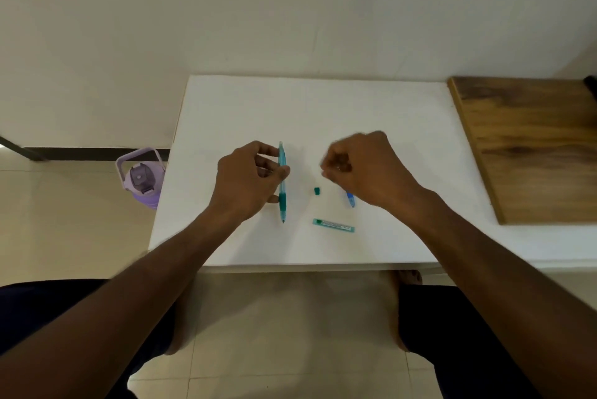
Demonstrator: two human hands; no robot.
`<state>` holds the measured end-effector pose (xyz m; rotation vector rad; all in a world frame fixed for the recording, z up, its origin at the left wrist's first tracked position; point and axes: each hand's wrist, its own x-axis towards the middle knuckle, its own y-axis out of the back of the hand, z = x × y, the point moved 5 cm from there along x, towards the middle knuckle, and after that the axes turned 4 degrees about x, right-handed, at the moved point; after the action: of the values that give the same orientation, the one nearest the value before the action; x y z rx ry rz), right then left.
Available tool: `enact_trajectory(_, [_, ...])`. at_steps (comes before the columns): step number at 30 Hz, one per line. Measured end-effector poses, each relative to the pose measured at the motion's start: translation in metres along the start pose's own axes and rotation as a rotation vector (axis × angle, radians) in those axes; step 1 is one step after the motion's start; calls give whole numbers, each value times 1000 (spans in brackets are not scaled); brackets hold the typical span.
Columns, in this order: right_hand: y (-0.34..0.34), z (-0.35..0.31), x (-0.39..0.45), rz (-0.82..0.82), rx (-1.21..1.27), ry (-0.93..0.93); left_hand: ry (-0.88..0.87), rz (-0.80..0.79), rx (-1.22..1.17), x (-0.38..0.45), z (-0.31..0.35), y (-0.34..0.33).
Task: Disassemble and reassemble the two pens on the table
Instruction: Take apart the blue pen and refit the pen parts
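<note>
Tube [333,225] lies nearest me on the table [323,108], then a green cap [317,191], my left hand [248,179] pinching the teal pen [282,182] upright, right hand [361,166] curled over the blue pen [350,203], hold unclear.

Soft even indoor light, faint shadows on the white table [323,114]; right hand [365,169] motion-blurred, wide-angle bending at edges

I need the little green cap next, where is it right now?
In the head view, the small green cap lies on the white table, between the teal pen and the right hand.
</note>
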<state>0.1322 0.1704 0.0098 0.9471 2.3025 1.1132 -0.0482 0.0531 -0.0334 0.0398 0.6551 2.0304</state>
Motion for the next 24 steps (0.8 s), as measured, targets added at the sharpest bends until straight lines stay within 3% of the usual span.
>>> enact_trajectory(3, [-6,19,-9,-149,-172,-71,21,21,63,1,-9,-2])
enact_trajectory(14, [-40,6,-31,-361,-112,-107,39,71,223,9,-24,1])
enact_trajectory(17, [-46,6,-32,-369,-154,-101,17,79,274,8,-20,2])
enact_trajectory(21, [-48,6,-32,-358,-138,-108,-149,101,362,1,-2,3])
enact_trajectory(24, [-38,3,-25,-221,55,-151,-224,-4,313,-6,9,-1])
